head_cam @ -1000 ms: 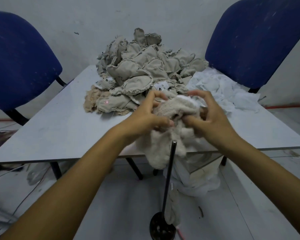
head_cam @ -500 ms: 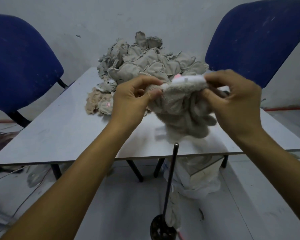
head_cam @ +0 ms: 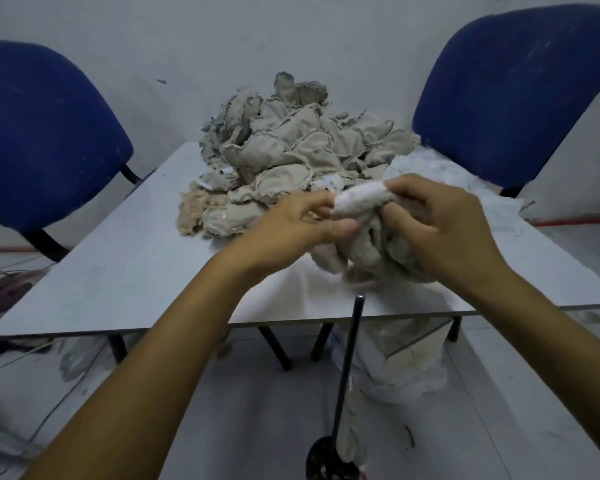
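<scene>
Pinching the fluffy beige cloth bundle (head_cam: 368,247) near the tabletop (head_cam: 136,271) edge, left hand (head_cam: 291,226) and right hand (head_cam: 444,230) risk fingers slipping, dropping it

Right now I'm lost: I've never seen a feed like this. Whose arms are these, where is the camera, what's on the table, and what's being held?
There is no machine here: a person works with bare hands. The one picture comes from a camera worn on the head, looking forward and down. The left hand and right hand both grip a fuzzy beige fabric piece above the grey table. Behind it lies a pile of similar beige pieces, with white cloth beside it. A black rod stands upright in front.
</scene>
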{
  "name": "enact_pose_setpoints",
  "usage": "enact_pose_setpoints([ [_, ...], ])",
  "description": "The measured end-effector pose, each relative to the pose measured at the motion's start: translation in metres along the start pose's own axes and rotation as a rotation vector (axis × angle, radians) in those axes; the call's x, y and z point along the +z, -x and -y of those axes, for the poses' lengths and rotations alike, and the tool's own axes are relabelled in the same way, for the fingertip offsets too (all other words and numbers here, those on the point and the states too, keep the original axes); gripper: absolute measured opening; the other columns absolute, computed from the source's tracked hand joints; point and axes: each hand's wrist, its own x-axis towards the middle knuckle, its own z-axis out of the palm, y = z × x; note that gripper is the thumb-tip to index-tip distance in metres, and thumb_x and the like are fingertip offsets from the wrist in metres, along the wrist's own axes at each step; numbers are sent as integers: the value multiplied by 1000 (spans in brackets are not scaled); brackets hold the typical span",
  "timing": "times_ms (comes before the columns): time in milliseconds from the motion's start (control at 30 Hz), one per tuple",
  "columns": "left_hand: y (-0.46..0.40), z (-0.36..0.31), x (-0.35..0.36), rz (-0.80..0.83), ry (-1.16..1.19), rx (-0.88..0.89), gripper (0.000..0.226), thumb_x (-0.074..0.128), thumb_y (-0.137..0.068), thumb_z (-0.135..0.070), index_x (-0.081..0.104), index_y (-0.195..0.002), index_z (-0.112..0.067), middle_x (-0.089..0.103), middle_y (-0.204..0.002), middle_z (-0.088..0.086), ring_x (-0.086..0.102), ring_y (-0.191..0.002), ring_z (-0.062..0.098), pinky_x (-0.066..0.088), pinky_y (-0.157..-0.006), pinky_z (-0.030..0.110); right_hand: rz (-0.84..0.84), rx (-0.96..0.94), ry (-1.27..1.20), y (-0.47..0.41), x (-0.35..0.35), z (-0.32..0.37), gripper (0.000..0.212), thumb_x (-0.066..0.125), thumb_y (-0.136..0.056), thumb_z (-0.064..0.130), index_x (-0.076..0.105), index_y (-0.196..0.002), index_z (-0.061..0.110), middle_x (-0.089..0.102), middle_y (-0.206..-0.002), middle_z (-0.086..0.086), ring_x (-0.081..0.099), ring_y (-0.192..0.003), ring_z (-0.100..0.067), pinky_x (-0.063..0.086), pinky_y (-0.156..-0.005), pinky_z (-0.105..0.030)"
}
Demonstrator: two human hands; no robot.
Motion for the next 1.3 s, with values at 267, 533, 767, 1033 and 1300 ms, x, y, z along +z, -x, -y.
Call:
enact_pose_setpoints([
  [267, -2, -6, 11, -387, -68, 133, 2, 63, -90, -3, 63, -92, -3, 65, -89, 13, 63, -86, 31, 53, -79, 53, -35, 20, -152, 1, 0, 3, 24, 64, -91, 14, 62, -107, 32, 64, -96, 24, 61, -93, 7, 44, -76, -7],
  [533, -5, -5, 14, -661, -195, 311, 12, 70, -82, -11, 67, -83, -22, 62, -94, -3, 58, -87, 9, 52, -77, 30, -73, -43, 38, 2, 2, 2, 17, 68, -91, 17, 71, -107, 16, 65, -95, 10, 60, -87, -5, 50, -78, -17],
  [767, -5, -6, 18, -491, -195, 216, 12, 66, -87, -10, 65, -82, -22, 59, -89, -6, 59, -87, 19, 50, -77, 44, 59, -6, 133, -1, 2, 1, 18, 62, -95, 18, 69, -111, 14, 70, -101, 3, 63, -92, -14, 52, -85, -30],
  [1033, -6, -15, 23, -642, -172, 350, 6, 64, -87, -13, 63, -85, -19, 62, -78, -17, 58, -78, -1, 48, -72, 21, 54, -6, 79, -2, -4, 7, 6, 61, -95, 18, 66, -99, 19, 66, -86, 2, 62, -79, -17, 49, -69, -30],
  [1300, 3, -33, 0, -474, -48, 251, 12, 73, -84, -9, 66, -81, -19, 65, -77, -6, 61, -74, 9, 53, -72, 32, 132, 107, -225, -10, -26, 11, 19, 65, -94, 28, 66, -113, 31, 71, -91, 9, 68, -84, -9, 58, -77, -38],
])
